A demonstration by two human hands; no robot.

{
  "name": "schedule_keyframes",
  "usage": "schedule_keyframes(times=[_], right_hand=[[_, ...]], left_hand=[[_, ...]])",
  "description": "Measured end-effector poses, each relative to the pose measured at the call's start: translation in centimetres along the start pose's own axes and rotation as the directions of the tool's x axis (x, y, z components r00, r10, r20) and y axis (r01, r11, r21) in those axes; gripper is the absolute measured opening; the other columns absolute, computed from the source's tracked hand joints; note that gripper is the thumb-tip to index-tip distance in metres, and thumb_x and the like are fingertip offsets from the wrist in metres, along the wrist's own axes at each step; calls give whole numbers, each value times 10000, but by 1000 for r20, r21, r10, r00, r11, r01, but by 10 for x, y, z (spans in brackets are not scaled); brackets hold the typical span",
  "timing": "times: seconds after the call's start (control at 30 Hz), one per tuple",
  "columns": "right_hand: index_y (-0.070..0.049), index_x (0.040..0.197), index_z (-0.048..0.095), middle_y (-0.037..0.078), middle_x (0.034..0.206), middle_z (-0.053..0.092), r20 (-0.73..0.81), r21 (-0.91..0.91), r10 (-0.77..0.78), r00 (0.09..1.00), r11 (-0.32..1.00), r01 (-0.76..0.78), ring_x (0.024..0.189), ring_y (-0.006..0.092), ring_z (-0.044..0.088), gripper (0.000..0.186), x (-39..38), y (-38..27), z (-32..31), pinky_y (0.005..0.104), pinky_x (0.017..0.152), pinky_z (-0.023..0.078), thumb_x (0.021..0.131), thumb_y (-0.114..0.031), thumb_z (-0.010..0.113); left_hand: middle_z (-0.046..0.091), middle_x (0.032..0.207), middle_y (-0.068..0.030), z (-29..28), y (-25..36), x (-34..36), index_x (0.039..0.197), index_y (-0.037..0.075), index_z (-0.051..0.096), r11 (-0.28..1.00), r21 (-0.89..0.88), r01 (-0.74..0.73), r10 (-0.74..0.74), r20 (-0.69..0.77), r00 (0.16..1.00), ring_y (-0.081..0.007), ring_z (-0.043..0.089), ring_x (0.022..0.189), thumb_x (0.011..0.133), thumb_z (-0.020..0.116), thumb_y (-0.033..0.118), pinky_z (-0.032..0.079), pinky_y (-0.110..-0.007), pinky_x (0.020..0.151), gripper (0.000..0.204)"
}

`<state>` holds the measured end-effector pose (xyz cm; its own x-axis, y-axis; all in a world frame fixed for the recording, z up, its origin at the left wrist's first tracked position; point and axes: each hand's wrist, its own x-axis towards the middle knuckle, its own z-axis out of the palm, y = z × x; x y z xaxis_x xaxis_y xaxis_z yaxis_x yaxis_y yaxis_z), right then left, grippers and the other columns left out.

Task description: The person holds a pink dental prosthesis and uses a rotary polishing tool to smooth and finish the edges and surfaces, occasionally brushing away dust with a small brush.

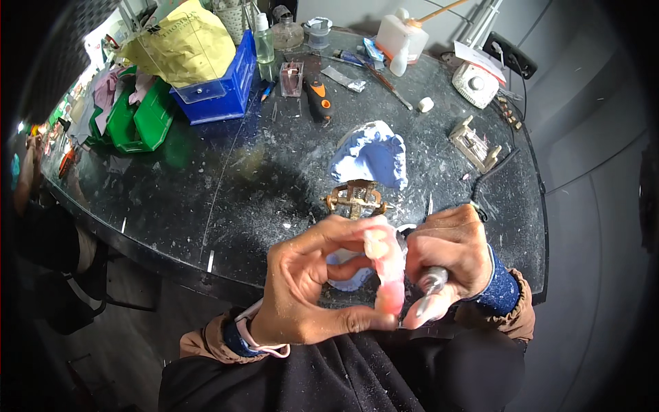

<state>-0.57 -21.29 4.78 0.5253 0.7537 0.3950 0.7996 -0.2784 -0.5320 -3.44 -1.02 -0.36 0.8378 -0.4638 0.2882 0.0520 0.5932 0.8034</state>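
Observation:
My left hand (312, 288) pinches a pink denture base (388, 264) between thumb and fingers, holding it upright in front of me over my lap. My right hand (453, 254) grips a metal rotary handpiece (431, 285), whose tip sits against the right side of the denture. A black cord (494, 172) runs from behind my right hand across the bench. Just beyond my hands stand a brass-coloured articulator (355, 198) and a pale blue plaster cast (374, 154).
The dark, dust-speckled bench (240, 185) carries a blue bin (226, 89), green trays (141, 120), a yellow bag (185, 44), bottles (405, 38), an orange-black knife (317, 99), a white control box (475, 84) and a small metal frame (473, 143). Another person's arm (27, 172) is at far left.

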Motion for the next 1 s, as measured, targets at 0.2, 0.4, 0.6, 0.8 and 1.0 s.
schedule_keyframes(times=[0.2, 0.4, 0.6, 0.8, 1.0], right_hand=[[-63, 858, 635, 7, 577, 581, -98, 349, 193, 976, 926, -147, 430, 127, 553, 311, 0, -12, 5, 233, 411, 386, 648, -204, 815], [-13, 794, 651, 4, 477, 521, -191, 327, 123, 974, 943, -55, 363, 90, 490, 195, 1, -10, 13, 220, 381, 346, 650, -37, 780], [15, 804, 647, 4, 415, 492, -141, 459, 273, 951, 870, -182, 349, 60, 475, 169, 2, -16, 11, 215, 357, 295, 679, 7, 760], [13, 798, 648, 65, 521, 596, -154, 426, 194, 969, 898, -112, 422, 98, 568, 159, 0, -11, 11, 214, 403, 399, 680, -2, 753], [-7, 716, 620, 91, 635, 647, -123, 454, 411, 903, 833, -317, 529, 151, 631, 123, 0, -18, 11, 239, 504, 482, 755, -81, 710]], left_hand=[[524, 1106, -92, -7, -1, 3, 1150, 28, 457, 993, 120, 5, 16, -175, 984, -160, 544, 1030, 600, 817, 19, 490, -270, 847, 657], [503, 1098, -109, -7, -5, 6, 1151, 55, 402, 998, 55, -26, 34, -155, 987, -166, 530, 1040, 617, 794, -15, 521, -304, 824, 666], [489, 1130, -143, -7, -8, 8, 1169, 49, 376, 994, 52, -95, 102, -160, 982, -190, 532, 1045, 604, 795, -34, 530, -349, 845, 708], [469, 1170, -175, -11, -6, 10, 1203, 31, 347, 978, 115, -172, 181, -73, 981, -215, 526, 1065, 622, 771, -62, 527, -355, 849, 726], [435, 1203, -200, -5, -2, 8, 1215, 29, 335, 976, 99, -195, 204, -89, 975, -264, 504, 1105, 608, 773, -69, 487, -384, 905, 755]])
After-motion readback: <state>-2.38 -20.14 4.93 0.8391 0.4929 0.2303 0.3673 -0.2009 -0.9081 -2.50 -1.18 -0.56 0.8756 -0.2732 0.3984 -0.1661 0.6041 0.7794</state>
